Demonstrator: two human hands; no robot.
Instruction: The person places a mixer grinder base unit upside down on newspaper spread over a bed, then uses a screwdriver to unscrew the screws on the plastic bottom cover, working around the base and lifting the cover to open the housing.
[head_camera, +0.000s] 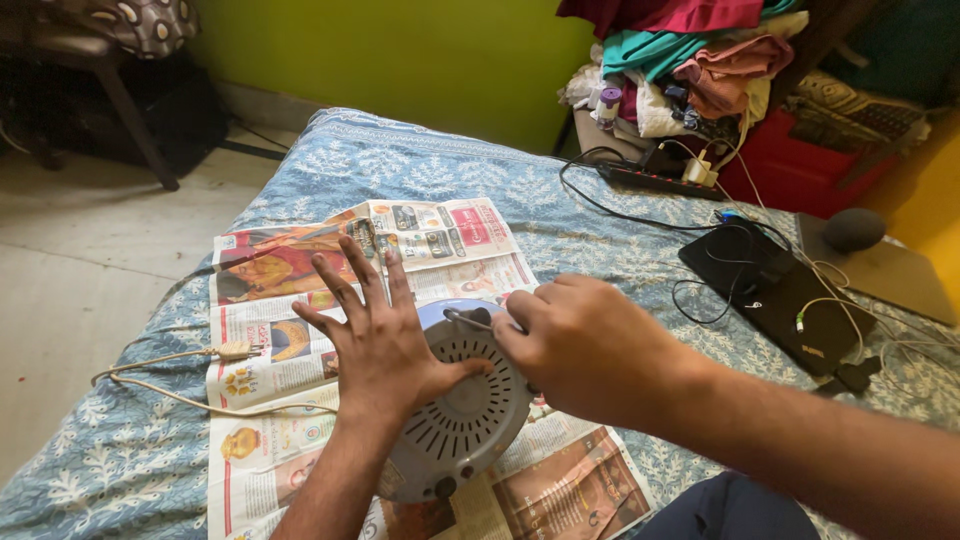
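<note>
Both my hands work the round grey vented base (455, 420): left hand (375, 335), fingers spread, steadies it, while right hand (585, 345) fingers pinch a thin tool (465, 318) just past my left fingertips.

Soft, even daylight fills the room; the green wall (420, 60) glows brightly. Shadows under the left grip (375, 335) and right grip (585, 345) are faint. No glare. Focus stays sharp, while wide-angle stretching bends the edges.
</note>
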